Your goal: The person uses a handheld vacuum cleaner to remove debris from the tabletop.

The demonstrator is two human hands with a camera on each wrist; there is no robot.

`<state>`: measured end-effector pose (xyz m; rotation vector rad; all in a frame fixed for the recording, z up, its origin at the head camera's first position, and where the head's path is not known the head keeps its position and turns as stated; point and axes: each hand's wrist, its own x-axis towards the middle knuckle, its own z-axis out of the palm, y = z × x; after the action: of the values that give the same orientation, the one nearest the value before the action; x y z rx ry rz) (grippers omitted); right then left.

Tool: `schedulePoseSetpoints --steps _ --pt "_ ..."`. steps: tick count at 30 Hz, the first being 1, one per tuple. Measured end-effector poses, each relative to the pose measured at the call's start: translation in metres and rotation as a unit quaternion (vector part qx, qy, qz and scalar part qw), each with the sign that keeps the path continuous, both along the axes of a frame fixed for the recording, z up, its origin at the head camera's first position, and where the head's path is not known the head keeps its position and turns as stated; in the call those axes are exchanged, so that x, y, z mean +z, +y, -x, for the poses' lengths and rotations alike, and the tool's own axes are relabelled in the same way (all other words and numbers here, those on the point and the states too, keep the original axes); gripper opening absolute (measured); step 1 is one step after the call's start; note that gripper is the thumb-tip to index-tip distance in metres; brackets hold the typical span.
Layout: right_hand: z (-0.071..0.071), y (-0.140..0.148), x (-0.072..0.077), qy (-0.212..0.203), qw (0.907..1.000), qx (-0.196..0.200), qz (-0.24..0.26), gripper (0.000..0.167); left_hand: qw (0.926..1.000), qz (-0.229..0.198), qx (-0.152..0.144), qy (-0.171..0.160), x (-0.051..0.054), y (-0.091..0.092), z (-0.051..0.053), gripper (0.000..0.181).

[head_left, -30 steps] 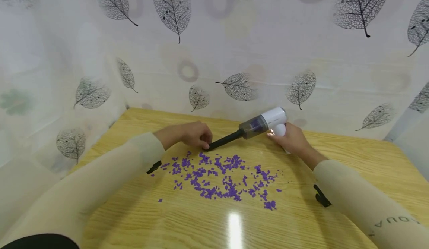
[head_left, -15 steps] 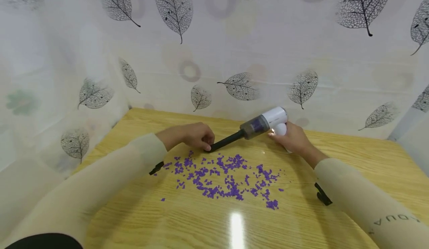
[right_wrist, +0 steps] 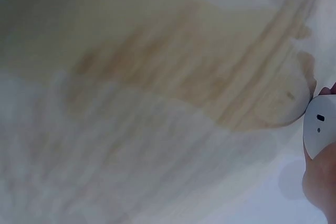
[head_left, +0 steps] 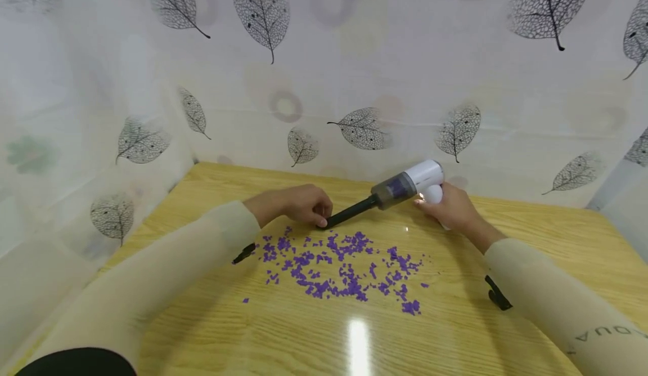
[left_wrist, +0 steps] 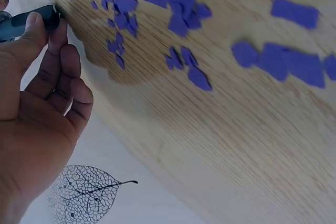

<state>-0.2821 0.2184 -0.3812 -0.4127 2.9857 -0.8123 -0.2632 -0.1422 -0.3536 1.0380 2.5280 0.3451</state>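
Observation:
My right hand (head_left: 455, 207) grips the handle of a white handheld vacuum cleaner (head_left: 423, 174), whose clear grey dust cup shows purple bits inside. From the cup a narrow black nozzle (head_left: 351, 211) slants down to the left. At its tip, my left hand (head_left: 309, 203) pinches the nozzle between thumb and forefinger; the left wrist view shows the other fingers loosely bent. Just in front of the nozzle, many purple paper scraps (head_left: 349, 286) lie scattered on the wooden table (head_left: 283, 342). In the right wrist view only the white end of the vacuum cleaner (right_wrist: 321, 124) and part of the hand appear.
A pale curtain (head_left: 334, 72) printed with dark leaves hangs behind the table and along its left side. One stray purple scrap (head_left: 245, 300) lies apart at the left. A bright light reflection falls on the tabletop near the front.
Both hands and the vacuum cleaner have shifted slightly to the right together. The left hand keeps its pinch on the nozzle tip, and the scraps look much the same.

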Motion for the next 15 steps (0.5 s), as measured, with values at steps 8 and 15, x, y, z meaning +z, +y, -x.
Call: schedulePoseSetpoints --steps 8,15 --pt "-0.001 0.012 0.000 0.010 0.9999 0.004 -0.003 0.054 1.0000 -0.001 -0.001 -0.006 0.001 0.010 0.000 0.011" --pt "-0.001 0.019 0.000 -0.004 0.9999 -0.004 -0.011 0.054 1.0000 -0.001 -0.007 -0.005 -0.001 0.018 0.000 0.011"
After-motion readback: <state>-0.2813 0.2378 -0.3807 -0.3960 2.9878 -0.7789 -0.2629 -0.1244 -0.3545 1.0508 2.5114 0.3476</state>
